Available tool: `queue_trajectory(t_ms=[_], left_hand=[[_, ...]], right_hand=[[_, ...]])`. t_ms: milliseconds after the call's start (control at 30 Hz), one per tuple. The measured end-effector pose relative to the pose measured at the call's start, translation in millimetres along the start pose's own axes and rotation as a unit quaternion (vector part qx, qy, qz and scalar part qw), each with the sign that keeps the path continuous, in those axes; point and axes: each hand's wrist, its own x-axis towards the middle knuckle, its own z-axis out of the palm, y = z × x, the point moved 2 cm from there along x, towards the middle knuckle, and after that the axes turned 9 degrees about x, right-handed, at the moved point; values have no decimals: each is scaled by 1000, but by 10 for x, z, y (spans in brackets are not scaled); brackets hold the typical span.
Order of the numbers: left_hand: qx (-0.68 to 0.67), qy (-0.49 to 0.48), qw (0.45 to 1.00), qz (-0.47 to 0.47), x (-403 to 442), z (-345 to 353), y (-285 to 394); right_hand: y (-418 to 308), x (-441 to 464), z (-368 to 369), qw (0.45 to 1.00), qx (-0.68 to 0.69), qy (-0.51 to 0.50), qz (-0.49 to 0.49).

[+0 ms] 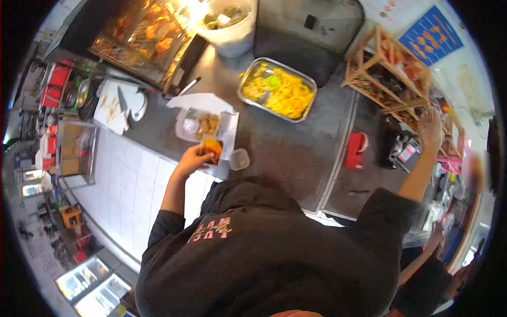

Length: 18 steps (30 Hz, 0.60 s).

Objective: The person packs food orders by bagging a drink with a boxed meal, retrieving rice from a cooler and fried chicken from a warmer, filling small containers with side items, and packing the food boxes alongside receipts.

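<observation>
My left hand (pixel 194 159) has its fingers closed on a small container of orange-red sauce (pixel 213 148) at the counter's front edge. Just beyond it lies an open white takeaway box (pixel 186 128) with golden fried pieces and a small whitish item inside. A clear plastic lid (pixel 240 159) rests to the right of the container. Far to the right, my right hand (pixel 431 129) is stretched out with extended fingers at the wooden rack (pixel 393 105). Nothing shows in its grasp; whether its fingertips touch anything there I cannot tell.
A metal tray of yellow food pieces (pixel 285 92) sits mid-counter, a white bucket (pixel 227 39) behind it. At left are a lit food display (pixel 140 39) and a knife (pixel 123 100) on a cutting board (pixel 105 111). A red tape dispenser (pixel 355 153) stands right. Another person's arm (pixel 422 261) shows lower right.
</observation>
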Motion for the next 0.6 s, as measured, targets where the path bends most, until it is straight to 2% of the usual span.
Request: queue_trajectory(t_ms=[67, 167, 233, 267, 300, 367, 400, 433, 467, 500, 533, 567, 600], left_hand=[[-29, 79, 996, 14, 108, -340, -127], [-138, 124, 982, 25, 554, -735, -356], [-14, 190, 981, -24, 692, -816, -311], [211, 348, 909, 93, 954, -1058, -666], [405, 478, 749, 219, 1222, -1098, -966], [414, 543, 659, 315, 747, -744, -321], [409, 531, 666, 327, 613, -516, -233], [352, 430, 765, 325, 506, -324, -218], [291, 325, 845, 309, 435, -164, -235], [347, 270, 856, 274, 443, 3, -448], [374, 200, 878, 222, 352, 200, -493], [399, 229, 847, 268, 417, 343, -749], [371, 234, 866, 240, 433, 440, -855]], right_hand=[[432, -757, 212, 993, -114, 9, 23], [806, -1285, -558, 989, -124, 71, 30], [887, -1665, -1094, 985, -146, 97, 4], [883, -1923, -1238, 967, -225, 122, 4], [874, -2140, -1388, 942, -301, 149, 5], [884, -2260, -2447, 882, -417, 190, 109], [897, -2478, -2346, 806, -508, 259, 158], [1012, -2627, -2186, 715, -587, 316, 211], [1021, -2758, -2233, 712, -587, 320, 213], [1120, -2892, -2264, 523, -835, 116, 127], [1282, -3002, -2154, 411, -907, -16, 92], [1439, -3129, -2021, 279, -951, -134, 20], [1379, -3114, -1625, 303, -942, -57, 132]])
